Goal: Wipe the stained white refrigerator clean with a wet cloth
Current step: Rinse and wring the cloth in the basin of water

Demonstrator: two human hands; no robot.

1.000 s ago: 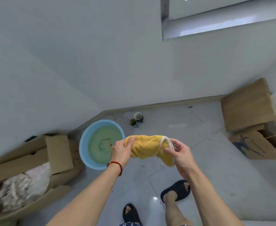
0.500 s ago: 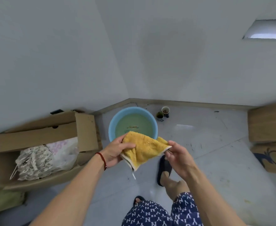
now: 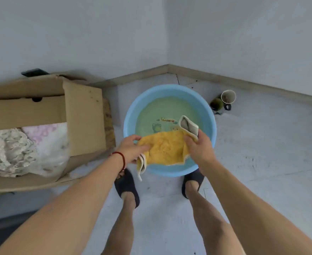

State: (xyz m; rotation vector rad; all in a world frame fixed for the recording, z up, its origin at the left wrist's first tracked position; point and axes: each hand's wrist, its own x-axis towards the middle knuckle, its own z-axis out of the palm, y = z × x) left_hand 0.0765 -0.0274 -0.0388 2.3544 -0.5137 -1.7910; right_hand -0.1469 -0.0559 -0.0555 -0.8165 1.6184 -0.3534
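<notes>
A person stands over a blue basin (image 3: 211, 124) that sits on the pale floor (image 3: 262, 153) in the corner of the room, with greenish water inside and small cartoon prints showing on its bottom. Both hands hold a yellow cloth (image 3: 165, 150) stretched flat above the near half of the basin, at about 6 o'clock from its centre. The left hand (image 3: 131, 151), with a red string bracelet (image 3: 121, 158) at the wrist, grips the cloth's 9 o'clock end: its fingers are curled and pressed together round the edge, and a pale corner of the cloth hangs down below the palm. The right hand (image 3: 200, 148) pinches the 3 o'clock end, fingers closed tightly on the fabric, and a grey-white folded corner sticks up above its knuckles toward 12 o'clock. The refrigerator is not in sight. At 9 o'clock from the basin lies an open cardboard box (image 3: 83, 118) holding crumpled patterned fabric (image 3: 22, 151). At 2 o'clock from the basin, near the baseboard, a white cup (image 3: 228, 96) stands just beside a dark green cup (image 3: 216, 103). Two feet in dark slippers (image 3: 126, 184) stand at the basin's near rim, one on each side.
</notes>
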